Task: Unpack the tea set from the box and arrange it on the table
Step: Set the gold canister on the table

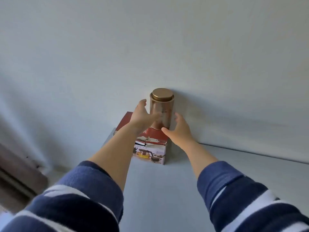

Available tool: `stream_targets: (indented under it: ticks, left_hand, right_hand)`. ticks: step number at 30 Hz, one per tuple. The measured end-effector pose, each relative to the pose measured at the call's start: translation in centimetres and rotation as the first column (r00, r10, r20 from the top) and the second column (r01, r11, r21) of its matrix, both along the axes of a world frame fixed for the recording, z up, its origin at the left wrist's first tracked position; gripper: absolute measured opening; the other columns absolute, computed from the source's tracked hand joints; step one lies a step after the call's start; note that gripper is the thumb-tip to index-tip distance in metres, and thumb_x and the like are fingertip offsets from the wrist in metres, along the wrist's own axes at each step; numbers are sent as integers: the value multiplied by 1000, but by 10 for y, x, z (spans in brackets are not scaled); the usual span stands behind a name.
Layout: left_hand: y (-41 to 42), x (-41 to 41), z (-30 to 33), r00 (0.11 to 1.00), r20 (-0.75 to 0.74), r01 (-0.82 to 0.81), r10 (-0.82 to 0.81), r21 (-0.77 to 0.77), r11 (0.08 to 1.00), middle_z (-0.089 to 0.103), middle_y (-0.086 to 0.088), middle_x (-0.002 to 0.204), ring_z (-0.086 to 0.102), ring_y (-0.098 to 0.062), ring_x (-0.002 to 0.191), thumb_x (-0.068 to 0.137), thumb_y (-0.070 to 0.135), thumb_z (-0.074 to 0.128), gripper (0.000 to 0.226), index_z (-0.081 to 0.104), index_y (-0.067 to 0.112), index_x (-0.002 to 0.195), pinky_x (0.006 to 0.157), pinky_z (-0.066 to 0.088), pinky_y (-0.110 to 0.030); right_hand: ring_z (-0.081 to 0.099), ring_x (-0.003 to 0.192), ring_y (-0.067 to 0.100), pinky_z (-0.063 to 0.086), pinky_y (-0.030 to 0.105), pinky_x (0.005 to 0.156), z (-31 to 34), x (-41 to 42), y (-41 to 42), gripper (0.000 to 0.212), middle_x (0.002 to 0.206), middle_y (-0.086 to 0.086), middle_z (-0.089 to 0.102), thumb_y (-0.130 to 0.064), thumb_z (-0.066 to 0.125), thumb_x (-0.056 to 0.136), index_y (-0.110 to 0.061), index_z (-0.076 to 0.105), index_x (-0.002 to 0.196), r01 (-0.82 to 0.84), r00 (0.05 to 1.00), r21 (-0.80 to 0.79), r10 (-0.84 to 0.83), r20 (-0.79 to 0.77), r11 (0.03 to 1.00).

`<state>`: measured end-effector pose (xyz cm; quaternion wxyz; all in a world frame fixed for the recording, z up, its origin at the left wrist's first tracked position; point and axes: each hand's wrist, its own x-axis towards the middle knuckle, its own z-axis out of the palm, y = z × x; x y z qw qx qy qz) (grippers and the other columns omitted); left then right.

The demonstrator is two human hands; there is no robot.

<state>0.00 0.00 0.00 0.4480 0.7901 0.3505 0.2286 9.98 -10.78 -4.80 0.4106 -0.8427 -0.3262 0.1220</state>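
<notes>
Hands flank a tall copper tin standing on the shut tea-set box at the tabletop's far edge by the wall — left hand and right hand both spread open, gripping nothing yet. A one-sided nudge could topple the tin — it is tall and stands on worn cardboard.

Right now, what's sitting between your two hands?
A bronze lidded tin, upright on the red tea set box, between left hand and right hand, in the head view.
</notes>
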Motion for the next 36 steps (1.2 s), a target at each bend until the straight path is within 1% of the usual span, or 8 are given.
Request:
stream_targets:
  ticks: [4, 8, 15, 21, 24, 28, 33, 36]
  left_hand:
    - [12, 28, -8, 995, 96, 19, -9, -110, 994, 43, 2, 143, 43, -12, 121, 84, 24, 71, 73, 31, 16, 145, 91, 34, -23]
    - [24, 39, -12, 994, 104, 44, -33, -111, 993, 52, 4, 124, 47, -9, 111, 79, 23, 77, 70, 40, 15, 137, 92, 39, -25]
    - [4, 32, -6, 992, 110, 69, -57, -108, 992, 58, 4, 122, 54, -14, 114, 72, 35, 82, 72, 46, 18, 131, 96, 46, -33]
    - [-60, 21, 27, 958, 120, 278, -260, -173, 945, 66, 7, 109, 62, -8, 100, 65, 30, 87, 68, 51, 24, 123, 81, 55, -35]
    - [-103, 27, 33, 948, 113, 311, -297, -142, 940, 67, 7, 108, 64, -12, 101, 50, 41, 89, 83, 52, 24, 122, 85, 56, -41]
    - [-166, 44, 33, 935, 141, 340, -326, -91, 936, 62, 9, 114, 60, -12, 107, 46, 46, 90, 95, 46, 23, 127, 91, 52, -34]
    - [-234, 77, 36, 909, 149, 405, -390, -82, 911, 58, 10, 114, 57, -11, 105, 54, 40, 90, 90, 43, 23, 129, 80, 45, -25]
    - [-275, 106, 31, 886, 142, 455, -441, -81, 887, 58, 11, 114, 56, -11, 106, 56, 39, 89, 88, 43, 24, 129, 84, 47, -28]
  right_hand:
    - [41, 133, 23, 41, 47, 107, -16, 11, 33, 108, 146, 1, 39, -53, 79, 61, -26, 18, 146, -1, 996, 67, 7, -91, 998]
    - [51, 125, 23, 47, 46, 100, -29, 19, 49, 111, 139, 0, 49, -61, 76, 51, -30, 20, 142, 42, 993, 125, -28, -111, 991]
    - [58, 116, 21, 51, 37, 98, -13, 19, 16, 92, 131, -2, 57, -41, 83, 62, -24, 31, 135, -17, 996, 145, 30, -82, 989]
    - [54, 117, 17, 47, 34, 100, 9, 10, -71, 94, 128, -2, 52, -26, 84, 66, -22, 26, 140, -48, 962, 172, 92, -258, 984]
    - [54, 117, 16, 47, 29, 92, 17, 5, -116, 93, 130, -2, 51, -23, 81, 69, -23, 24, 143, 17, 962, 168, 30, -270, 986]
    - [51, 119, 20, 48, 24, 74, 26, 6, -171, 102, 128, 1, 51, -45, 85, 55, -36, 25, 137, 220, 952, 166, -174, -252, 961]
    - [52, 117, 20, 49, 26, 74, 27, 33, -239, 104, 129, 3, 49, -49, 85, 47, -36, 25, 132, 324, 929, 166, -280, -243, 931]
    - [55, 115, 19, 48, 27, 77, 23, 57, -282, 99, 128, 1, 52, -42, 87, 54, -32, 26, 132, 366, 913, 178, -316, -257, 913]
